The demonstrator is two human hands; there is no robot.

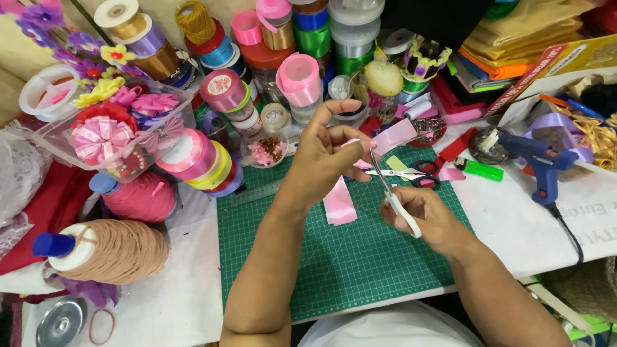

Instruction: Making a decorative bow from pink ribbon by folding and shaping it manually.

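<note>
While the left hand [328, 151] pinches the pink ribbon [339, 200] above the mat [360, 257], the right hand [421, 215] grips scissors [392, 193] — blades near fingertips, so a slip could nick skin or cut crookedly.

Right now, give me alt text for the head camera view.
A left hand holds a pink ribbon strip while the right hand cuts it with white-handled scissors above a green cutting mat, ribbon spools behind.
</note>
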